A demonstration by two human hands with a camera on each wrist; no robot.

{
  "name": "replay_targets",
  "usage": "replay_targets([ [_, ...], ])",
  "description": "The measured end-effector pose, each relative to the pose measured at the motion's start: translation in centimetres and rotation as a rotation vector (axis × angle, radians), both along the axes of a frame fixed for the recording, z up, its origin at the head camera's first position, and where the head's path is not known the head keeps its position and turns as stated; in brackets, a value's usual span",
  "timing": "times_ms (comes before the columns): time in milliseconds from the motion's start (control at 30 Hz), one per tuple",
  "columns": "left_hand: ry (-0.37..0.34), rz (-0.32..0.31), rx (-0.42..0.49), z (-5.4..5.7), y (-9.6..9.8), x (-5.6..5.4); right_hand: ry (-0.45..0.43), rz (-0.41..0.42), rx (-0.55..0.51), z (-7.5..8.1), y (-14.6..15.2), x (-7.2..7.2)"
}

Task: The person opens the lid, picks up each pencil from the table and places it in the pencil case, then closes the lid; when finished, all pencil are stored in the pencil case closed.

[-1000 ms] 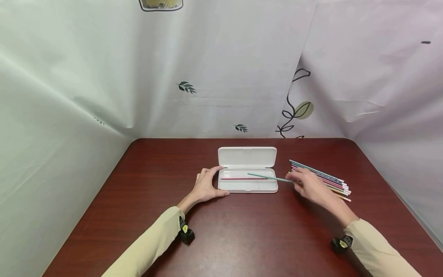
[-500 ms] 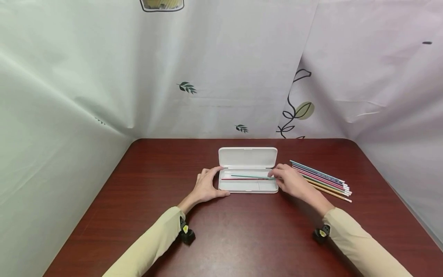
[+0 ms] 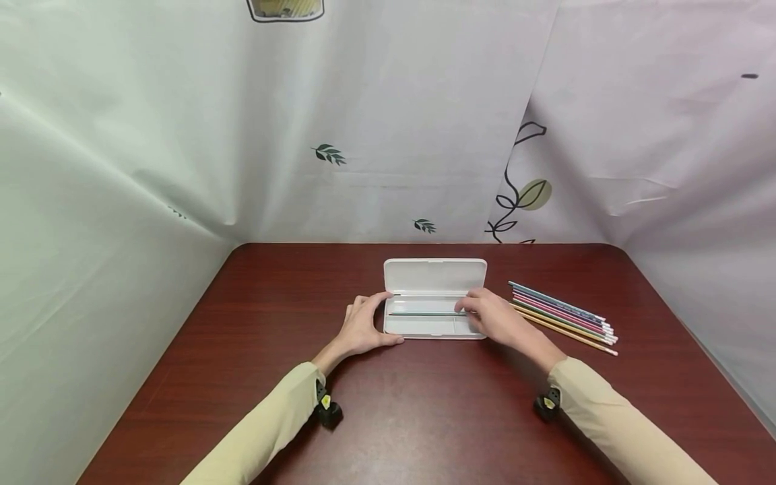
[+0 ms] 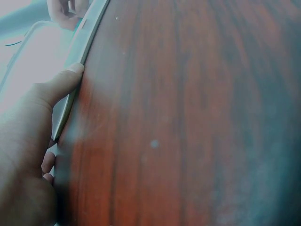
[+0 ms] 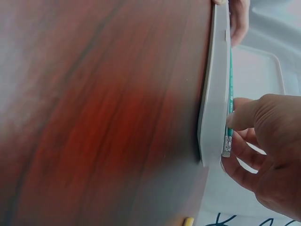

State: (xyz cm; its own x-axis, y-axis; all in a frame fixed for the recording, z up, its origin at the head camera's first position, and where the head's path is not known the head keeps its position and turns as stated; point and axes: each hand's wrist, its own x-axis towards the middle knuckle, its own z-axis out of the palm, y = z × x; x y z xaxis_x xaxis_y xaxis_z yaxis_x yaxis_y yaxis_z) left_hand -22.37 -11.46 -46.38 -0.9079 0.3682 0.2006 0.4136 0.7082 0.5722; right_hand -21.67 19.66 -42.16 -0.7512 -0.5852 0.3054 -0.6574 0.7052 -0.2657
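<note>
A white pencil case (image 3: pixel 418 329) lies with its lid (image 3: pixel 434 275) raised at the back. My left hand (image 3: pixel 359 329) holds its left end, thumb along the front edge and fingers at the back corner. A green pencil (image 3: pixel 424 314) lies lengthwise low in the case's long back compartment. Over the case's right end, my right hand (image 3: pixel 494 316) pinches this pencil near its eraser end, as the right wrist view shows with the metal band (image 5: pixel 227 142). The red pencil seen there earlier is mostly hidden along the green one.
To the right of the case, several pencils (image 3: pixel 560 308) in blue, pink, green and yellow lie side by side on the dark red wooden table (image 3: pixel 400 417). A white patterned sheet (image 3: pixel 388 135) hangs behind the table and along both sides.
My right hand has carried the green pencil leftward from beside the loose pencils and lowered it into the case over the red pencil. The left hand has stayed at the case's left end.
</note>
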Motion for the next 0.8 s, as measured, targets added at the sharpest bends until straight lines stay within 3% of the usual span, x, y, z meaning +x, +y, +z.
replay_targets([
  [533,-0.002,0.003,0.004,0.0,0.0,0.0,-0.023,-0.006,0.014,0.2,-0.9,-0.2],
  [800,-0.004,0.0,-0.004,0.0,0.0,-0.1,0.026,-0.028,-0.063,0.4,1.6,0.3],
])
